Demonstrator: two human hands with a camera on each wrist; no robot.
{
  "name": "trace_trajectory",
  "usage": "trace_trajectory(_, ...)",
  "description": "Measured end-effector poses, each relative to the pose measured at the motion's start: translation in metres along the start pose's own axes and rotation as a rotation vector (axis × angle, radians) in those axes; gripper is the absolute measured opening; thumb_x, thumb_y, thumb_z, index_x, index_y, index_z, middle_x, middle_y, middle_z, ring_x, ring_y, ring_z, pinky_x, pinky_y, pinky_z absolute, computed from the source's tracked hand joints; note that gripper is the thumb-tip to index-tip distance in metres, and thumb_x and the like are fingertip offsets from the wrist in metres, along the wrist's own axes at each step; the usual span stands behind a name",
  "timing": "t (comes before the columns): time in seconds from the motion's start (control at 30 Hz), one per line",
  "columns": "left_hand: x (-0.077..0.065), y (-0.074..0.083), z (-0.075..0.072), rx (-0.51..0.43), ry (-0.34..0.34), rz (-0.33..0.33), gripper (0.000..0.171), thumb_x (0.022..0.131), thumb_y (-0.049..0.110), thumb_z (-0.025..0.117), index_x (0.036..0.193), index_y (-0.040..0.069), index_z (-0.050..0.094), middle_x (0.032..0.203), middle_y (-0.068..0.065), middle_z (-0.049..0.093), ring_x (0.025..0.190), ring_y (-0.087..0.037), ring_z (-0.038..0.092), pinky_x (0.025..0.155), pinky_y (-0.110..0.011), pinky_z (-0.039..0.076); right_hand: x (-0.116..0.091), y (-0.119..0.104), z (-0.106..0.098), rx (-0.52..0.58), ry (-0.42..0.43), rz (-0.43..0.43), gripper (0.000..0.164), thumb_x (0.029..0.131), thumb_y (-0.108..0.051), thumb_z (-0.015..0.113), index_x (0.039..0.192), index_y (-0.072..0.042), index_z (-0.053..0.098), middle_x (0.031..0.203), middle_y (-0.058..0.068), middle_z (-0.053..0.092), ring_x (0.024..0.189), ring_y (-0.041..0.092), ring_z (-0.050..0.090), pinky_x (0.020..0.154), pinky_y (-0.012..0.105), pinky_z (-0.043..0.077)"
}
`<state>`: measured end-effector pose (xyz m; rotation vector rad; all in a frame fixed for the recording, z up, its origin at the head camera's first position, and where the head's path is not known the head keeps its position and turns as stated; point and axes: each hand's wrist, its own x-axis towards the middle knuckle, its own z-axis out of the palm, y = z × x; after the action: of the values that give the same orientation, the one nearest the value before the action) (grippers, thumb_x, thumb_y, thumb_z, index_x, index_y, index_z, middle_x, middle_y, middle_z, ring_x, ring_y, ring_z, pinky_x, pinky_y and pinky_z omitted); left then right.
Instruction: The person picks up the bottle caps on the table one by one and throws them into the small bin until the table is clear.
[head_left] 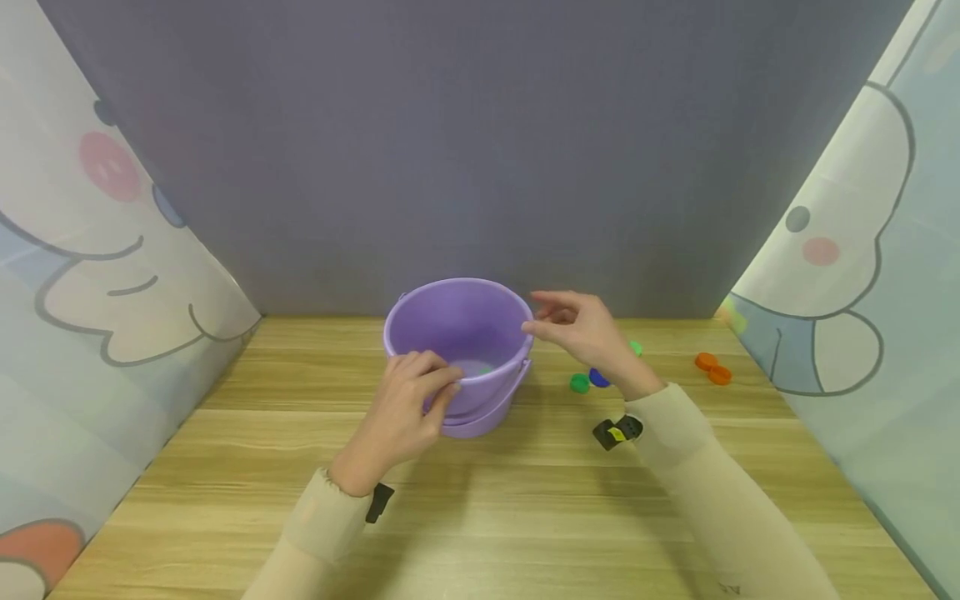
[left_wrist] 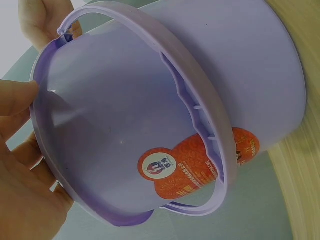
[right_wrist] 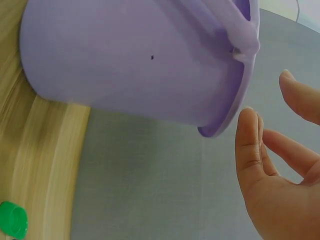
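A purple bucket (head_left: 459, 400) with a lowered handle (left_wrist: 212, 107) stands upright on the wooden table. My left hand (head_left: 408, 400) pinches the near rim, its thumb (left_wrist: 17, 97) at the outer side and its other fingers passing behind the rim. Beside the right part of the rim, my right hand (head_left: 581, 329) is held with fingers loosely extended and nothing between them. Its fingertips are right by the rim in the right wrist view. A small green piece (head_left: 486, 369) shows at the bottom inside the bucket. An orange-red label (left_wrist: 187, 167) is on the bucket's front.
Right of the bucket lie a green bottle cap (head_left: 580, 383), a blue cap (head_left: 598, 378) partly behind the right wrist, and a light green one (head_left: 636, 347). Two orange caps (head_left: 712, 369) lie farther right. A grey panel (head_left: 480, 150) rises behind the table (head_left: 525, 517).
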<state>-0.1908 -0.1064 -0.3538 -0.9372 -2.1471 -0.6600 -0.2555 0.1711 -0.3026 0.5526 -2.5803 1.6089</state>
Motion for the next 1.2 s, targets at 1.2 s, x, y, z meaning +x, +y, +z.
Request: trace_trajectory(1.2, 0.000, 0.000, -0.001, 0.003, -0.010, -0.004, 0.014, 0.085, 0.003, 0.073, 0.098, 0.005, 0.078, 0.088, -0.003, 0.064, 0.079, -0.022, 0.056, 0.080, -0.043, 0.042, -0.020, 0.052, -0.028, -0.183, 0.031, 0.052, 0.053, 0.092, -0.029, 0.077, 0.137, -0.005, 0.062, 0.124, 0.017, 0.064, 0.110, 0.033, 0.062, 0.091, 0.051, 0.051)
